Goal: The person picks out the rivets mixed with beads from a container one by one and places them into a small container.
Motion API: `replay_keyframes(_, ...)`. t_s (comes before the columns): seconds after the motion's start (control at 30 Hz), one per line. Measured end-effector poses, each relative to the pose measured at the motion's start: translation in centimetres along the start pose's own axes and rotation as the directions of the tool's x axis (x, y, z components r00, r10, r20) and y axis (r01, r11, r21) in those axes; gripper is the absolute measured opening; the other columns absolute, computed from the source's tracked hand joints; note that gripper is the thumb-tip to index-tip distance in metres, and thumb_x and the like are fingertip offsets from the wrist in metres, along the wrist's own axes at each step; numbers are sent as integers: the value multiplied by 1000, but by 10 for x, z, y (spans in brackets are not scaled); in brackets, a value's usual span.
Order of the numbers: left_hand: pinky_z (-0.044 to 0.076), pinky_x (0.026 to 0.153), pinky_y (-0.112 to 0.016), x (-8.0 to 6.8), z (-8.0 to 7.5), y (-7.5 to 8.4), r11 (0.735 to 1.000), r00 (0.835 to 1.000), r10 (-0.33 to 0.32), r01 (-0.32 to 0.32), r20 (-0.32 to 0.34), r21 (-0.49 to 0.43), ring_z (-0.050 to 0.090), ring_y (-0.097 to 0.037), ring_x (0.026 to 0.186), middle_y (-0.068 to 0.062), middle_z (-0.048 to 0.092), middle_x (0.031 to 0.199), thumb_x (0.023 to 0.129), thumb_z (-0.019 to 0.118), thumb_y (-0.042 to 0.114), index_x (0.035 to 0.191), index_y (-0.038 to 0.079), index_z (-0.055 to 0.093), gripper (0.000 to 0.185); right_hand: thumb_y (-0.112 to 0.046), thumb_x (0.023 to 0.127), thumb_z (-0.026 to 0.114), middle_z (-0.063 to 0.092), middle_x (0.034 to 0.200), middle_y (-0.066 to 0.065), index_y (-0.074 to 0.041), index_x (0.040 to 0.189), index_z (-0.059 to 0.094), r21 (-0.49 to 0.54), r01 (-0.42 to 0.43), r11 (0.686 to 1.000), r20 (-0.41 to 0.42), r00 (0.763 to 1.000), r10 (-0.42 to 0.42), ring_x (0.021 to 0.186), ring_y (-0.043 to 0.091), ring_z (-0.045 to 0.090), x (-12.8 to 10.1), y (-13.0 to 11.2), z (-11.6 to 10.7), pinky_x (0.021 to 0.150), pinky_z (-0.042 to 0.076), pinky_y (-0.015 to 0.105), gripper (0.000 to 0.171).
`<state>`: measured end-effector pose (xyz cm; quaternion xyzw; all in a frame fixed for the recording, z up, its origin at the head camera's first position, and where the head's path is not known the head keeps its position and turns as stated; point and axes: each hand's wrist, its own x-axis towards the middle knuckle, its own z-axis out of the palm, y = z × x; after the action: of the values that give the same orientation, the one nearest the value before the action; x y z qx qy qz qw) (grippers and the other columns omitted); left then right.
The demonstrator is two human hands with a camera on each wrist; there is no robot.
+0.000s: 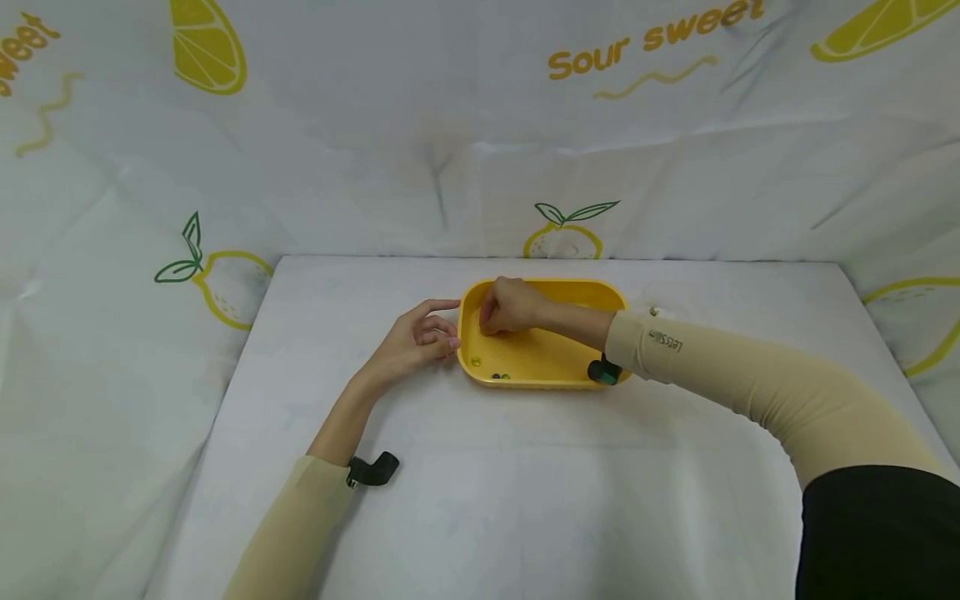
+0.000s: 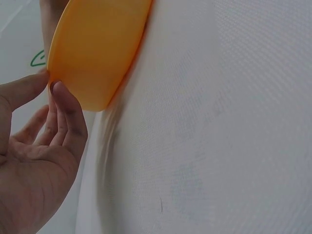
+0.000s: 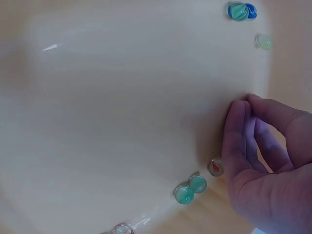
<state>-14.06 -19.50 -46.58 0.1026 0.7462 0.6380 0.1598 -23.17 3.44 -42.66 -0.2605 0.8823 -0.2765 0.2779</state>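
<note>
My right hand (image 1: 513,305) reaches into the left part of a yellow plastic tray (image 1: 547,376). Its thumb and fingertips come together low over the tray floor; whether they pinch anything is hidden. Near it in the right wrist view lie a glass marble with a red swirl (image 3: 216,166) and two green marbles (image 3: 185,195). Blue and green marbles (image 3: 239,11) and a pale green marble (image 3: 263,42) lie along another side. My left hand (image 1: 417,342) touches the tray's left rim from outside, thumb and fingers loosely bent.
A small brown-gold marble-like ball (image 1: 655,312) lies on the white tabletop (image 1: 525,500), right of the tray beside the right forearm. Behind the table hangs a white cloth (image 1: 360,167) printed with lemons. Another partly visible marble (image 3: 124,229) is at the lower edge of the right wrist view.
</note>
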Motion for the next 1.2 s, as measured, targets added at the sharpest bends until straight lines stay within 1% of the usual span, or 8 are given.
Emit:
replay_keyframes(0.13, 63, 82, -25, 1, 0, -1, 1000, 1000, -1, 1, -3, -3, 70, -31, 91, -10, 70, 111, 101, 74, 6, 158, 17, 51, 62, -7, 96, 78, 73, 81, 6, 0, 96, 80, -43, 9, 999, 3, 1000, -9, 67, 10, 61, 1, -3, 0, 61, 51, 16, 7)
replay_keyframes(0.27, 63, 81, -25, 1, -1, -1, 1000, 1000, 5, -5, -1, -6, 70, -30, 90, -10, 70, 111, 101, 74, 6, 158, 17, 52, 62, -6, 95, 75, 67, 75, 1, -3, 90, 77, -85, 6, 996, 37, 999, -3, 65, 10, 57, 3, -4, 0, 58, 46, 16, 7)
replay_keyframes(0.43, 62, 79, -25, 1, -1, -1, 1000, 1000, 9, -9, -1, -4, 70, -28, 89, -9, 70, 111, 101, 73, 6, 158, 16, 51, 62, -7, 94, 71, 62, 73, -1, -7, 81, 72, -151, 19, 988, 79, 997, -7, 65, 11, 54, 6, -3, -2, 58, 41, 18, 13)
replay_keyframes(0.73, 62, 80, -25, 0, -1, -3, 1000, 1000, 19, -19, 2, -1, 70, -27, 90, -9, 70, 111, 101, 74, 6, 158, 16, 51, 62, -7, 94, 75, 65, 77, 0, -7, 84, 73, -189, 24, 982, 125, 992, 0, 68, 11, 56, 8, -4, -3, 59, 43, 18, 10)
replay_keyframes(0.87, 62, 80, -25, 1, -1, -4, 1000, 1000, 20, -20, 2, -5, 70, -27, 90, -8, 70, 111, 101, 74, 5, 158, 15, 51, 62, -7, 92, 76, 68, 83, 2, -5, 91, 75, -165, 34, 986, 114, 993, -16, 71, 11, 57, 6, -4, -3, 62, 45, 18, 2)
replay_keyframes(0.9, 62, 80, -25, 1, -1, -4, 1000, 1000, 20, -20, 2, -6, 70, -28, 90, -8, 70, 111, 101, 74, 5, 158, 15, 51, 62, -6, 92, 76, 69, 85, 2, -5, 93, 76, -151, 35, 988, 111, 994, -18, 72, 11, 58, 6, -3, -3, 63, 46, 17, 2)
replay_keyframes(1.03, 62, 81, -25, 1, -1, -4, 1000, 1000, 17, -17, 5, -13, 70, -27, 90, -8, 70, 111, 101, 74, 6, 158, 15, 51, 62, -7, 94, 79, 74, 89, 5, -2, 100, 79, -76, 37, 996, 119, 993, -28, 74, 10, 60, 4, 0, -6, 66, 50, 16, 8)
replay_keyframes(1.2, 63, 81, -25, 2, -1, -5, 999, 1000, 9, -9, 2, -34, 69, -25, 89, -8, 70, 110, 101, 74, 5, 158, 15, 51, 63, -12, 93, 86, 76, 90, 4, -2, 103, 82, -43, 37, 998, 127, 991, -31, 74, 9, 60, 3, 2, -8, 68, 50, 15, 15)
